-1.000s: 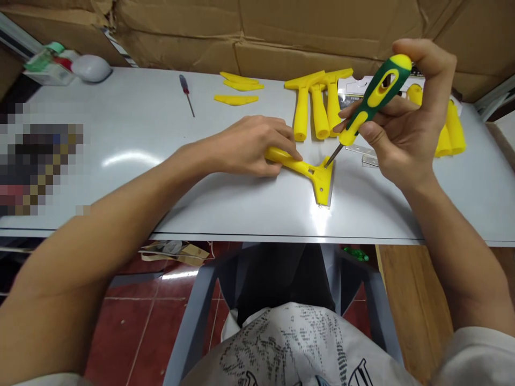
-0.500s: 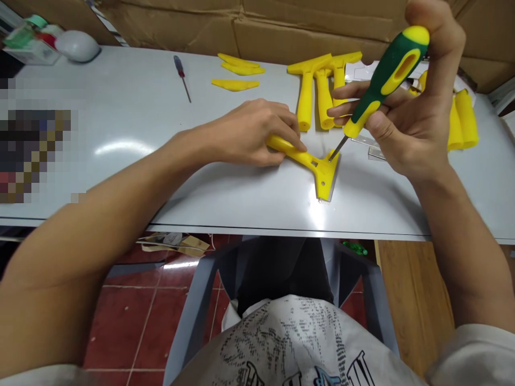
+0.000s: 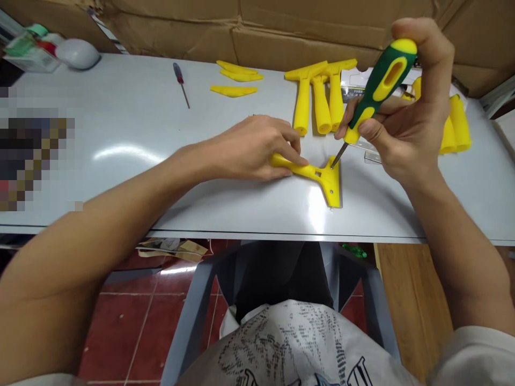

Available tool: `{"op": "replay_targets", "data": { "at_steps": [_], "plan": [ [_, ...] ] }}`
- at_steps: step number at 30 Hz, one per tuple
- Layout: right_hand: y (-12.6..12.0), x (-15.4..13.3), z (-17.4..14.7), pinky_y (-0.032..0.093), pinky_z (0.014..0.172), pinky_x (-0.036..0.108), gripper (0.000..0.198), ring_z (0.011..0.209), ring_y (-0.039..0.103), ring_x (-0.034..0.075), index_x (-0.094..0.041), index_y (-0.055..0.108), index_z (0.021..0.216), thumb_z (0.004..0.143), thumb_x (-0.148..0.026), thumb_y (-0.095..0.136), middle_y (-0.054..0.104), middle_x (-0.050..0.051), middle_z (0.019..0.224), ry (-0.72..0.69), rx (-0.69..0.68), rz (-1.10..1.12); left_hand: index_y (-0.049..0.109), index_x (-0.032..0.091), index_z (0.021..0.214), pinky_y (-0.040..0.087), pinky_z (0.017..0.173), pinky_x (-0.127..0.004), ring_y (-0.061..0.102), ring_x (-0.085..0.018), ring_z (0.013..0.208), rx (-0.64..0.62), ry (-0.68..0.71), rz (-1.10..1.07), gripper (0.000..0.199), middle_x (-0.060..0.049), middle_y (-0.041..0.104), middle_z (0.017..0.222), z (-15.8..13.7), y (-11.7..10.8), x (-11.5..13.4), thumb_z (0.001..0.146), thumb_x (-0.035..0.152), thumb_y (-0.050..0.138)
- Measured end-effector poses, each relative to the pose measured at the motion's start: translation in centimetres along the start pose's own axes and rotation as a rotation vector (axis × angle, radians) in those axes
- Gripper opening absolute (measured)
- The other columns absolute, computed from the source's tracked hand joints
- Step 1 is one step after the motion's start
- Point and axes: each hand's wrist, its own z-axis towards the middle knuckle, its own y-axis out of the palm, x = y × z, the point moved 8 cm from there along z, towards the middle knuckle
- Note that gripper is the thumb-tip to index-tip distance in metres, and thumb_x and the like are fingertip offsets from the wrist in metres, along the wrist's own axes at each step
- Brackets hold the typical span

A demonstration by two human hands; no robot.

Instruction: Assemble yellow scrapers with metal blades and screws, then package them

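My left hand [image 3: 273,147] is closed around the handle of a yellow scraper [image 3: 328,179], which lies on the white table with a metal blade along its wide head. Two small screws show on that head. In my right hand [image 3: 414,123] is a green and yellow screwdriver [image 3: 384,86], held at a slant between thumb and fingers, one finger over the butt end. Its tip meets the upper screw of the scraper head. Partly hidden behind my right hand lie thin metal strips [image 3: 373,157].
Several yellow scraper bodies [image 3: 304,102] lie beyond my hands, more yellow handles [image 3: 458,126] at the right. Three slim yellow pieces [image 3: 233,91] and a small screwdriver [image 3: 181,86] lie at the back. A white rounded object [image 3: 77,53] sits far left. Cardboard [image 3: 273,32] backs the table [image 3: 225,214].
My right hand's fingers, spread out before, are now curled in around the screwdriver. The scraper head has turned slightly, and the screwdriver tip stays at the same screw. The view has shifted a little.
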Motion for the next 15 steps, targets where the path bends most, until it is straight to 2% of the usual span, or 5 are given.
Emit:
{"op": "replay_targets", "data": {
  "at_steps": [5, 9, 12, 15],
  "plan": [
    [-0.2, 0.7, -0.3, 0.083, 0.083, 0.054, 0.092, 0.081, 0.071, 0.013, -0.055, 0.060, 0.162, 0.090, -0.112, 0.063, 0.042, 0.000, 0.174, 0.009, 0.158, -0.064, 0.099, 0.031, 0.123, 0.044, 0.075, -0.038, 0.073, -0.023, 0.082, 0.086, -0.071, 0.149, 0.027, -0.007, 0.089, 0.106, -0.2, 1.2, 2.5, 0.108, 0.034, 0.077],
    [-0.4, 0.4, -0.7, 0.081, 0.077, 0.052, 0.098, 0.074, 0.057, 0.012, -0.056, 0.062, 0.159, 0.079, -0.112, 0.071, 0.045, -0.002, 0.174, 0.035, 0.249, -0.110, 0.094, 0.024, 0.103, 0.040, 0.072, -0.038, 0.072, -0.022, 0.077, 0.158, -0.136, 0.259, 0.024, -0.008, 0.083, 0.096, -0.5, 2.6, 4.9, 0.114, 0.032, 0.074],
    [-0.6, 0.2, -1.3, 0.082, 0.087, 0.053, 0.090, 0.083, 0.064, 0.018, -0.059, 0.055, 0.160, 0.083, -0.103, 0.075, 0.044, -0.005, 0.180, 0.142, 0.256, -0.254, 0.091, 0.021, 0.098, 0.037, 0.070, -0.038, 0.070, -0.022, 0.074, 0.183, -0.168, 0.268, 0.025, -0.007, 0.081, 0.092, -0.6, 3.0, 5.5, 0.115, 0.031, 0.074],
    [-0.8, 0.4, -2.0, 0.081, 0.097, 0.059, 0.086, 0.107, 0.078, 0.029, -0.062, 0.042, 0.166, 0.092, -0.100, 0.062, 0.038, -0.007, 0.187, 0.215, 0.243, -0.374, 0.090, 0.022, 0.096, 0.036, 0.068, -0.038, 0.068, -0.021, 0.072, 0.200, -0.186, 0.257, 0.026, -0.007, 0.080, 0.090, -0.7, 2.9, 5.3, 0.113, 0.032, 0.074]
  ]
}}
